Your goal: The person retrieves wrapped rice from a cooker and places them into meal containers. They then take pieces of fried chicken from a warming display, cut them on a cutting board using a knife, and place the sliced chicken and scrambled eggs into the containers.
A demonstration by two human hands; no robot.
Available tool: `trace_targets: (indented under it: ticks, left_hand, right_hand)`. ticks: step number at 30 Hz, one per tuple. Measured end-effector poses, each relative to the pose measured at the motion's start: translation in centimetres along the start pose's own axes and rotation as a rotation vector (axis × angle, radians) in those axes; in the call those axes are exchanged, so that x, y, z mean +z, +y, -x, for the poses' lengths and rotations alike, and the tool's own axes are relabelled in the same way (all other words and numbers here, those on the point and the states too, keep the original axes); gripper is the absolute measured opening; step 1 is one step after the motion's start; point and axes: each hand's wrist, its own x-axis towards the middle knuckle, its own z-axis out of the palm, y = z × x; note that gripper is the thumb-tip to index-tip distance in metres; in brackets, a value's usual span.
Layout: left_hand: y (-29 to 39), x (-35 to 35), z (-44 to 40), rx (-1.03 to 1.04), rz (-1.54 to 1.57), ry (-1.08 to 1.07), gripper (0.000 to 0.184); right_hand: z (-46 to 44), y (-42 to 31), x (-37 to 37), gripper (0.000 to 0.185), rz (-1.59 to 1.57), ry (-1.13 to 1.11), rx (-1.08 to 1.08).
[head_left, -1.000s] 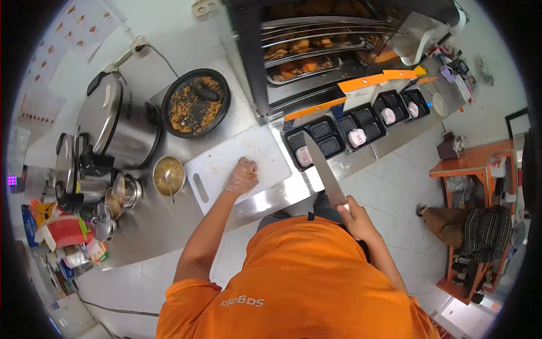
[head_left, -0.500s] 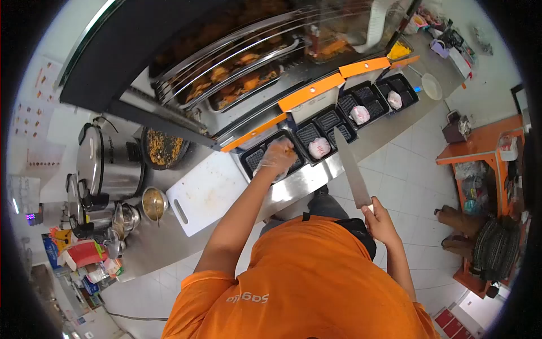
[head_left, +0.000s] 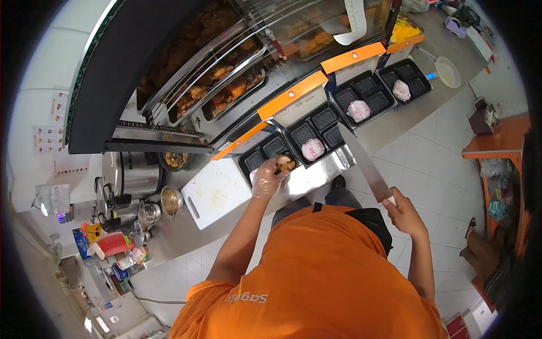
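Note:
My left hand (head_left: 267, 178), in a clear plastic glove, is at the leftmost black compartment tray (head_left: 255, 159). Its fingers are around browned food pieces (head_left: 287, 164) at the tray's right side; whether they grip or only touch them is unclear. A white wrapped bundle lies partly hidden under that hand. My right hand (head_left: 400, 210) is closed on the handle of a large knife (head_left: 366, 168), its blade pointing up and left, beside the second tray (head_left: 305, 131). That tray holds a wrapped bundle (head_left: 313, 149) with red print.
Two more black trays (head_left: 377, 107) with wrapped bundles stand to the right. A white cutting board (head_left: 217, 189) lies left, beside metal bowls (head_left: 171, 199) and a large pot (head_left: 138, 172). A glass food cabinet (head_left: 237, 68) rises behind. A person's legs (head_left: 484, 254) show at right.
My left hand has moved from the cutting board to the leftmost tray, where food pieces now show at its fingers. The knife has stayed in my right hand. The view has shifted.

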Motion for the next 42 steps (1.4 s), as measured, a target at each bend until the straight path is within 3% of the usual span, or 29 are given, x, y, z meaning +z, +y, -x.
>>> trace_targets:
  ticks: [2,5,8,9,12,15,17,19,22,26,31,34,36,37,42]
  left_hand:
    - [-0.3,0.2,-0.1,-0.071,-0.095,-0.145,0.052]
    - [-0.7,0.3,-0.2,0.032,-0.16,-0.046,0.044]
    - [0.2,0.2,-0.3,-0.009,-0.001,0.188,0.041]
    - [-0.6,0.8,-0.4,0.101,0.058,0.259,0.034]
    - [-1.7,1.5,-0.3,0.309,0.114,0.075,0.027]
    - [-0.7,1.0,0.0,0.287,0.19,0.146,0.02]
    - [-1.4,2.7,-0.4,0.042,0.732,0.134,0.016]
    - [-6.1,7.8,-0.2,0.161,0.936,0.181,0.008]
    - [-2.2,3.6,0.4,0.149,0.036,0.054,0.007]
    - [0.8,1.6,1.3,0.094,0.363,0.243,0.008]
    - [9.5,-14.3,-3.3,0.413,-0.164,0.761,0.027]
    - [12.5,-24.1,-9.2,0.21,-0.511,1.038,0.04]
    - [14.0,-30.9,-13.5,-0.44,-0.446,0.411,0.057]
    - [13.5,-32.6,-15.7,-0.523,-0.444,0.297,0.058]
    - [9.3,-34.6,-23.9,-0.231,-0.541,0.559,0.061]
  right_hand:
    - [-0.4,-0.1,-0.5,0.025,-0.023,0.0,0.04]
    - [-1.3,-0.9,-1.2,0.024,-0.077,0.014,0.07]
    - [-1.6,-1.1,-1.4,0.024,-0.09,0.032,0.057]
    - [-1.6,-0.8,-1.4,0.024,-0.092,0.048,0.045]
    - [-1.5,-0.3,-1.5,0.025,-0.111,0.067,0.03]
    - [-1.6,0.5,-2.0,0.029,-0.12,0.066,0.033]
    - [-1.7,0.6,-2.2,0.032,-0.128,0.083,0.033]
    - [-1.5,0.4,-2.0,0.033,-0.141,0.108,0.031]
    - [-1.3,-1.0,-1.9,0.026,-0.15,0.116,0.047]
    - [-1.1,-0.5,-2.1,0.023,-0.156,0.106,0.051]
    - [-0.8,0.0,-2.4,0.024,-0.197,0.123,0.029]
    - [-1.2,-1.1,-2.4,0.025,-0.216,0.111,0.012]
    - [-1.8,-0.5,-2.2,0.026,-0.18,0.107,-0.017]
    - [-2.2,0.1,-2.1,0.025,-0.161,0.104,-0.054]
    - [-1.9,-0.1,-0.4,0.02,-0.226,0.098,-0.039]
